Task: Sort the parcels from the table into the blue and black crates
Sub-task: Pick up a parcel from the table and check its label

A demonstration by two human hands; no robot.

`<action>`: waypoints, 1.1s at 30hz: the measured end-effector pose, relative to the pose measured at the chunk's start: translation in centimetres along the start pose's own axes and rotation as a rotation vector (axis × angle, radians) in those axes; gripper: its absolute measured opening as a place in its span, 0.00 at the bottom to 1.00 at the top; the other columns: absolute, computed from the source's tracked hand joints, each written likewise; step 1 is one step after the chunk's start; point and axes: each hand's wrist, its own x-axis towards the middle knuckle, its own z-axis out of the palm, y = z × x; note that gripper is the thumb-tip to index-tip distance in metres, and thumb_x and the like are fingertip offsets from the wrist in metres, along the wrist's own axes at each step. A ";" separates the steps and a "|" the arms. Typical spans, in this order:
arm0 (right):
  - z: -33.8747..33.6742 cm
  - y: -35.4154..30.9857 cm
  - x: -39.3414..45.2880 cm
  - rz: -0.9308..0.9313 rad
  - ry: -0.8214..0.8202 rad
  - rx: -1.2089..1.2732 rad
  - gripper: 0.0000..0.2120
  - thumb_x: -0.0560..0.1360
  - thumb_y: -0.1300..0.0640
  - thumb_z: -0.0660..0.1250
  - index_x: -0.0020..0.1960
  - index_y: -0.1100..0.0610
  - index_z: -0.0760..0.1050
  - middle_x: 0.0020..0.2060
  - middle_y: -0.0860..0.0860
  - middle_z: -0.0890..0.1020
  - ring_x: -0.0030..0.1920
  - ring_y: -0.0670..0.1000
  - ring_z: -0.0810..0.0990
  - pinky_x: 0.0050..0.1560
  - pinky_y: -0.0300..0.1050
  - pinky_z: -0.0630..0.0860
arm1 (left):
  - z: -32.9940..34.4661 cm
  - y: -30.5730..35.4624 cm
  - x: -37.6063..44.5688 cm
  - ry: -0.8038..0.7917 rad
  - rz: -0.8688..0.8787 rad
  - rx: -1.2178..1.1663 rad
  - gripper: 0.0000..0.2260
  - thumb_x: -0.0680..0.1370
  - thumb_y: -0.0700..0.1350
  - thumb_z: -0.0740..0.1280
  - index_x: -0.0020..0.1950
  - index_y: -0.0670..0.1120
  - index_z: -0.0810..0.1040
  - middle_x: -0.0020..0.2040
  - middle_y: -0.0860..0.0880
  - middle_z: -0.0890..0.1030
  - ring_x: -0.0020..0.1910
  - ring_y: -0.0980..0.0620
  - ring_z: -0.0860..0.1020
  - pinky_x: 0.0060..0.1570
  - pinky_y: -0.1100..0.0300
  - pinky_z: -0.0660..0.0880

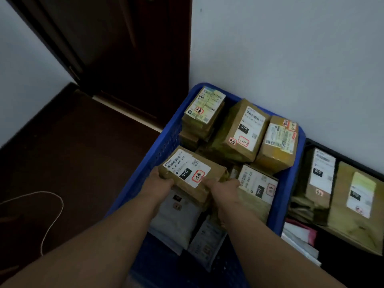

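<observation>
Both hands, left hand (160, 181) and right hand (223, 187), grasp a "060"-labelled parcel (190, 172) over the packed blue crate (166, 142); black crate (311, 142) touching its right wall

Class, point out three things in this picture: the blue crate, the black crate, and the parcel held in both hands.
blue crate (164, 150): head view, left perforated wall.
black crate (345, 151): head view, far rim.
held parcel (188, 170): head view, white label on top.

A single head-worn view looks forward and steeply down from above the person's own forearms, which enter from the bottom edge. It faces a corner of the room where the wall (291, 59) meets the floor (62, 152), close over the blue crate (166, 140) at centre. The black crate (324, 143) is cut off at the right edge, and a dark door (124, 48) fills the upper left.
</observation>
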 end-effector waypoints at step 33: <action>5.0 3.4 8.6 -0.316 -0.215 -1.146 0.31 0.75 0.53 0.65 0.77 0.51 0.62 0.77 0.52 0.57 0.72 0.60 0.59 0.72 0.54 0.62 | 4.4 -1.0 11.2 -0.318 0.038 0.662 0.22 0.84 0.44 0.54 0.79 0.47 0.56 0.74 0.43 0.66 0.68 0.45 0.68 0.70 0.52 0.65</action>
